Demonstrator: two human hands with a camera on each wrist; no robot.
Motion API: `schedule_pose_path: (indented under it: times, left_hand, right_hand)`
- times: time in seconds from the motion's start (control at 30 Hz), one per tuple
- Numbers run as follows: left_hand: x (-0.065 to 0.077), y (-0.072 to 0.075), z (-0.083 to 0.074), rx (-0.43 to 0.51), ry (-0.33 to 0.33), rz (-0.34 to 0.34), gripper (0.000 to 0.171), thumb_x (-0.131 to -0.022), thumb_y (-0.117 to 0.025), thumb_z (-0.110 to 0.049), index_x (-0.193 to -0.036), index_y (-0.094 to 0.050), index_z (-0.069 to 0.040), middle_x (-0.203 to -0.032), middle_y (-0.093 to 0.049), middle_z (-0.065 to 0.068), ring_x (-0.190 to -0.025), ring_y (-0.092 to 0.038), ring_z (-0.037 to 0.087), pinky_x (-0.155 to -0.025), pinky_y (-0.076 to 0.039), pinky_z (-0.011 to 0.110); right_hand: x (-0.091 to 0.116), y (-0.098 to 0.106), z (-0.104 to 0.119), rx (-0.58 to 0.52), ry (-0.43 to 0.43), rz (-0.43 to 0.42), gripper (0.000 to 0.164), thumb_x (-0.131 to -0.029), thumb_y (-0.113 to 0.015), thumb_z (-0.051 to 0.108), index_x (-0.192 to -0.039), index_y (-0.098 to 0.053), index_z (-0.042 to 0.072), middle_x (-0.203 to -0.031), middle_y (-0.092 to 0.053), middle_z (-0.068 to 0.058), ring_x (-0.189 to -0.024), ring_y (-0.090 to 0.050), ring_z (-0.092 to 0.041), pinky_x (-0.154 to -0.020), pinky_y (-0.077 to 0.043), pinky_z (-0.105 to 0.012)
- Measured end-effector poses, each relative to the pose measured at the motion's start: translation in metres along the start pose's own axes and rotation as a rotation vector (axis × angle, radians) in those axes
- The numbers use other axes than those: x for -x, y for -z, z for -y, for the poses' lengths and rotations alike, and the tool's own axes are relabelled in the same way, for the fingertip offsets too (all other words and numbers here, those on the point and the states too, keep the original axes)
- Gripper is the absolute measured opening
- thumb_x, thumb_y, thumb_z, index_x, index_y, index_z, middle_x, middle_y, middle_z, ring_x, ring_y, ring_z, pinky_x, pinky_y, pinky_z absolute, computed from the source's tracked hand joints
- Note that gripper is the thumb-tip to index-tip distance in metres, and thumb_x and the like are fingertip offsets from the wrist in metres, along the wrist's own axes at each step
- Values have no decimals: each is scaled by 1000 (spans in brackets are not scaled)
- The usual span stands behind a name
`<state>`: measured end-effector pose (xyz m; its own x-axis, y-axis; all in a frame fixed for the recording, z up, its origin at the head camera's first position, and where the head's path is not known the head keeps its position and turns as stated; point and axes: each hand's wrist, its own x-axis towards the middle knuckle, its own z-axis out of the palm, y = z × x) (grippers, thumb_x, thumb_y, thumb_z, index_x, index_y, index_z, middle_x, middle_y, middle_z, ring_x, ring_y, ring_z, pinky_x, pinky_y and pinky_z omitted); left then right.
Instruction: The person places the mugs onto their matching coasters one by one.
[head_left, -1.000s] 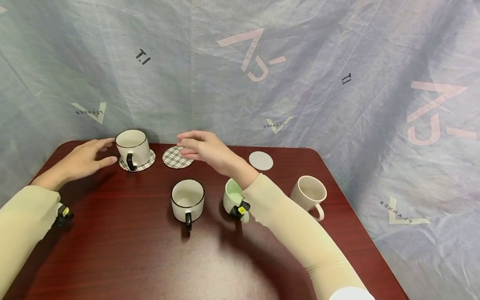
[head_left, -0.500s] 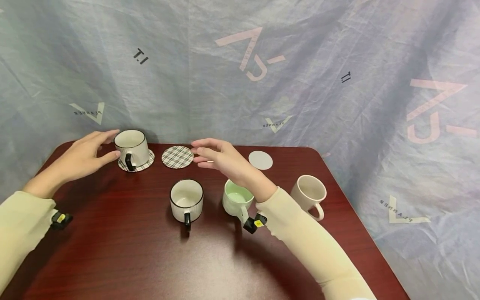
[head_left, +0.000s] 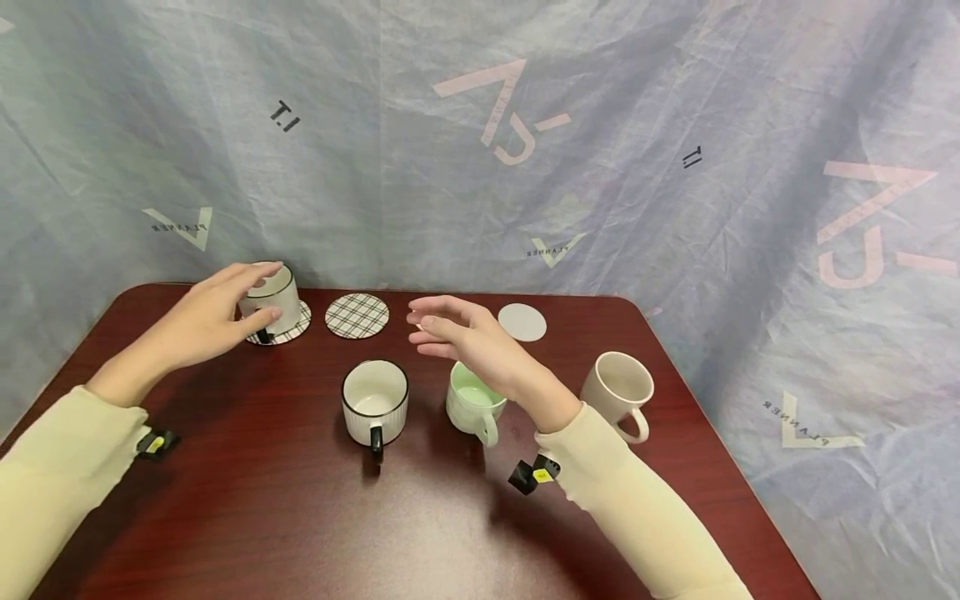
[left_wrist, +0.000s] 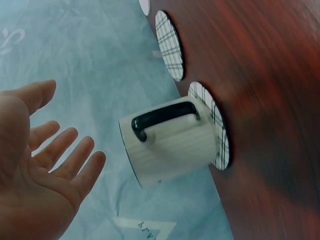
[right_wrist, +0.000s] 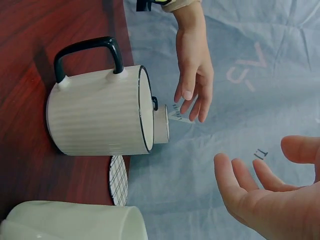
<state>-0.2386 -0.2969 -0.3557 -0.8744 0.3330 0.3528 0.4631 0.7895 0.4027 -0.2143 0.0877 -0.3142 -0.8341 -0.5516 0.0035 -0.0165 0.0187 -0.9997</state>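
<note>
My left hand hovers in front of a white mug with a black rim and black handle, its fingers loosely spread. In the left wrist view a gap shows between those fingers and the mug, which stands upright on a plaid coaster. My right hand is in the air above and behind a light green mug, fingers relaxed and holding nothing. Left of the green mug stands a second white mug with black rim and handle, ribbed on its side.
A second plaid coaster lies at the table's back edge, with a plain white coaster farther right. A cream mug stands near the right edge of the dark red table. Grey printed cloth hangs behind.
My right hand has moved right and nearer, away from the second plaid coaster. The left hand has shifted right and now overlaps the mug on its coaster. The mugs stay put.
</note>
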Motion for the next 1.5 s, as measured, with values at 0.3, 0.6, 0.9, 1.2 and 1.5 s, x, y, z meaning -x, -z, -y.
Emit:
schedule_pose_path:
  times: [0.3, 0.6, 0.9, 1.2, 1.5]
  left_hand:
    - [-8, -13, -7, 18, 11, 49, 68, -102, -74, -26, -160, -45, -6, -156, -49, 23, -140, -49, 42, -110, -38, 65]
    - [-17, -25, -14, 52, 22, 82, 66, -103, -72, -27, -161, -45, -8, -151, -53, 22, -136, -52, 41, -111, -39, 65]
    - [-22, -39, -15, 71, -19, 79, 68, -102, -73, -26, -160, -45, -5, -150, -54, 22, -139, -51, 41, -113, -38, 65]
    - [-28, -49, -9, 65, -46, 76, 69, -101, -74, -22, -159, -44, -1, -149, -54, 25, -135, -53, 43, -112, -40, 63]
    - [-29, -59, -1, 73, -29, 86, 70, -101, -75, -22, -159, -44, 0, -145, -56, 24, -133, -54, 43, -111, -40, 64]
  right_hand:
    - [9, 5, -9, -21, -10, -18, 44, -109, -54, 10, -151, -49, -4, -146, -57, -21, -136, -57, -46, -110, -53, -39]
    - [19, 9, -19, -2, -26, -51, 42, -110, -53, 7, -151, -51, -2, -147, -57, -22, -135, -59, -44, -110, -53, -39]
    - [27, 8, -24, 11, -27, -31, 44, -109, -55, 10, -152, -50, -1, -149, -56, -21, -135, -59, -43, -110, -53, -40]
    - [33, 8, -29, 4, -27, -28, 43, -109, -55, 10, -150, -51, 0, -149, -55, -21, -134, -61, -41, -110, -53, -41]
    - [40, 4, -34, 10, -26, -15, 44, -108, -57, 11, -151, -50, 0, -151, -54, -20, -135, -59, -42, -109, -54, -39]
